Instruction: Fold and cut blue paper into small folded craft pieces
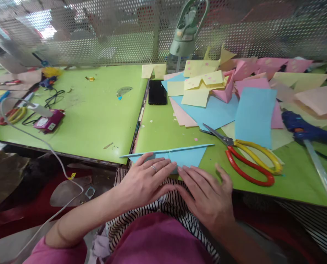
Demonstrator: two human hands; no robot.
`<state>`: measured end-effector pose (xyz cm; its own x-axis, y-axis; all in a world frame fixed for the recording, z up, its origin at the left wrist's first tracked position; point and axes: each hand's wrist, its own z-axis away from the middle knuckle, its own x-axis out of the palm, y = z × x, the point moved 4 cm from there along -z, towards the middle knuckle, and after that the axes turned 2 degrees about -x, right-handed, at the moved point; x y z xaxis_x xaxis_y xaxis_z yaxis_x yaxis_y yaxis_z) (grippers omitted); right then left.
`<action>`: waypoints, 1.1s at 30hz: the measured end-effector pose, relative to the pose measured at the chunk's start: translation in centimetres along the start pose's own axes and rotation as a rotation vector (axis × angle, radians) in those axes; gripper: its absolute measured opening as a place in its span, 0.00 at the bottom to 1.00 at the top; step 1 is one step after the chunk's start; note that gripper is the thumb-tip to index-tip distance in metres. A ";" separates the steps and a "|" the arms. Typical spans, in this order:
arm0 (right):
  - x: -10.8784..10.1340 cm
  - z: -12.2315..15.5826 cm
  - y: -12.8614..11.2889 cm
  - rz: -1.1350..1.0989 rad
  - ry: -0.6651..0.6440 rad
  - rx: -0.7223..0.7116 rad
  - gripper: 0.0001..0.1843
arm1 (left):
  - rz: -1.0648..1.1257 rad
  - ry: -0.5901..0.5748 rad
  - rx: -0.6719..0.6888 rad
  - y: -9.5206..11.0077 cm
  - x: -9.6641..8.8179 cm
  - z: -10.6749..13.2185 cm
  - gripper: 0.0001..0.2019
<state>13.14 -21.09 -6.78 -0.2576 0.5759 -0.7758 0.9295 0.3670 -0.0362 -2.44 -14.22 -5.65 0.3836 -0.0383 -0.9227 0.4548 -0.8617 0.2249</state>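
A folded sheet of blue paper [192, 156] lies at the table's front edge, a narrow strip folded along its far side. My left hand [149, 176] rests on its near left part with fingers stretched out flat, a ring on one finger. My right hand [207, 190] lies on the near edge of the paper, fingers extended and thumb side close to the left hand. The fingertips of both hands nearly meet over the paper and hide part of its near edge. Just right of the paper lie scissors [229, 141] with one red and one yellow handle, blades apart.
Behind are a black phone [157, 92], a bottle [182, 44] and a pile of pink, yellow and blue paper [215, 113]. A blue glue gun [303, 128] lies at right. Left, past a gap between tables, sits a purple power adapter [49, 121] with a white cable [50, 146].
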 end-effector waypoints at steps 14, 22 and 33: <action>0.2 -0.6 0.9 -0.139 0.031 0.011 0.04 | -0.065 -0.070 0.115 -0.7 -1.3 -2.0 0.08; 0.6 -2.5 2.4 -0.149 -0.076 0.049 0.05 | -0.132 -0.091 0.075 -1.7 -0.6 -3.3 0.10; 0.8 -3.5 2.2 -0.016 -0.077 -0.114 0.02 | -0.101 -0.114 0.036 -1.7 -0.3 -4.0 0.08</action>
<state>14.09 -17.24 -5.26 -0.2466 0.5131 -0.8221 0.8883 0.4588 0.0199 -0.11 -10.68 -4.50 0.2423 -0.0060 -0.9702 0.4562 -0.8818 0.1194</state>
